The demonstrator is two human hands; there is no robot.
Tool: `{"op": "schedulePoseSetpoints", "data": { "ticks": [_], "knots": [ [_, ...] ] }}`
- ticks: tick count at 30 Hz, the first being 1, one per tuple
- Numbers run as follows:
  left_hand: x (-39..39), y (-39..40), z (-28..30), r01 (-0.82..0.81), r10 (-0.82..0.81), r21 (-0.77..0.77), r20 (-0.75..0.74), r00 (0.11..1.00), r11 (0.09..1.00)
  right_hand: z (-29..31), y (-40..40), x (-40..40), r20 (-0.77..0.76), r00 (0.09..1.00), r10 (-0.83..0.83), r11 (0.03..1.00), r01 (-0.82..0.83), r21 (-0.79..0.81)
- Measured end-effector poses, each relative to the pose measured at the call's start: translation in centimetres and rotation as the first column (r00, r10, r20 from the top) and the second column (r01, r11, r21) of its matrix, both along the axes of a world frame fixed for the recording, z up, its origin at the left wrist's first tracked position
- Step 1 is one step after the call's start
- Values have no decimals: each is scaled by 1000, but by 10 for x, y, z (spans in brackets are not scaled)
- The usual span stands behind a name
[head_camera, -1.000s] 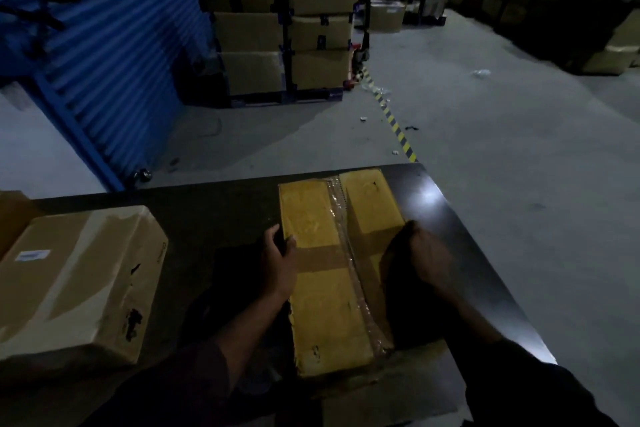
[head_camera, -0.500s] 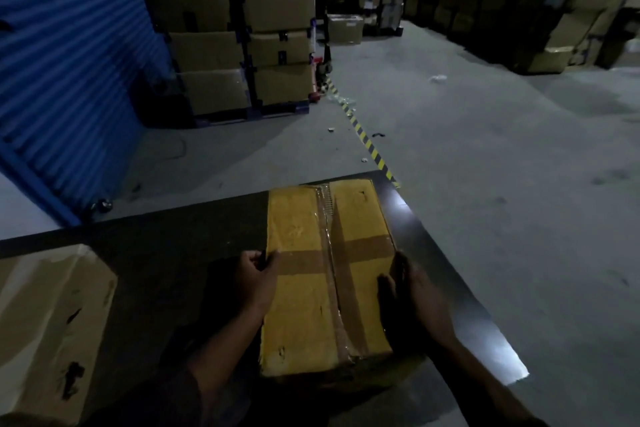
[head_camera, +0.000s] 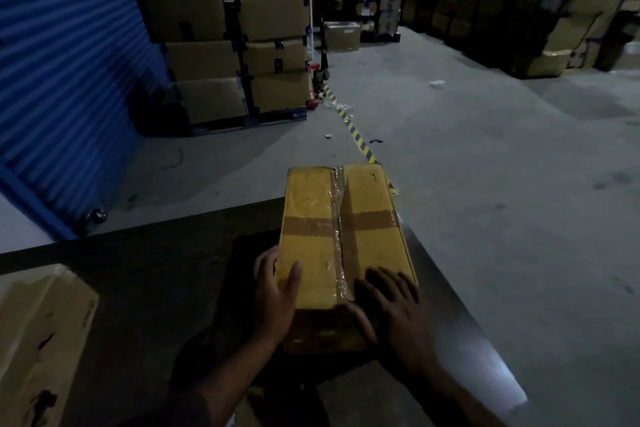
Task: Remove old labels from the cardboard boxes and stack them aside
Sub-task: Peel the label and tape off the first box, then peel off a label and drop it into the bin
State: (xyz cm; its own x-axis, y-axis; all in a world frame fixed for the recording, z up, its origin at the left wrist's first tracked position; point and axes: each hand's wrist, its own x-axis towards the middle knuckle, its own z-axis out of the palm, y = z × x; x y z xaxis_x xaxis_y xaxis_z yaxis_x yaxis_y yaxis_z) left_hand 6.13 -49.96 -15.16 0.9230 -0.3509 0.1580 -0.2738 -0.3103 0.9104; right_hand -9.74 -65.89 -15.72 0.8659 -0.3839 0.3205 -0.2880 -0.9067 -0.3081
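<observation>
Both hands on a taped yellow box at the tabletop's far right corner.

Head view: the yellow rectangular cardboard box (head_camera: 343,239), sealed with crossed brown and clear tape, lies on the dark tabletop (head_camera: 156,270), its far end past the edge. The left hand (head_camera: 275,295) wraps the near-left corner, thumb on top; the right hand (head_camera: 398,305) lies flat and spread on the near-right top, clamping nothing. No label shows on the visible faces. The box looks stiff and fairly light, its tape slick; opposite side walls seem the surest hold. A second brown cardboard box (head_camera: 38,340) sits well apart on the left.
</observation>
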Motion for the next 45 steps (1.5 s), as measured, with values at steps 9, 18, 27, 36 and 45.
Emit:
{"op": "schedulePoseSetpoints", "data": {
  "ticks": [9,18,27,36,45],
  "knots": [
    [3,-35,-11,232,-272,248,143,951,941,-15,-71,25,-84,996,21,994,-30,-107],
    [9,-110,-4,202,-283,528,77,956,825,10,-128,63,-60,995,-85,987,92,130],
    [23,-97,6,243,-391,605,123,912,758,17,-115,77,-168,986,0,993,21,119],
    [49,-35,38,6,-91,318,253,963,948,51,-11,133,84,980,182,936,-199,289],
    [74,134,80,-469,386,148,386,838,871,78,154,207,171,863,476,814,-506,284]
  ]
}}
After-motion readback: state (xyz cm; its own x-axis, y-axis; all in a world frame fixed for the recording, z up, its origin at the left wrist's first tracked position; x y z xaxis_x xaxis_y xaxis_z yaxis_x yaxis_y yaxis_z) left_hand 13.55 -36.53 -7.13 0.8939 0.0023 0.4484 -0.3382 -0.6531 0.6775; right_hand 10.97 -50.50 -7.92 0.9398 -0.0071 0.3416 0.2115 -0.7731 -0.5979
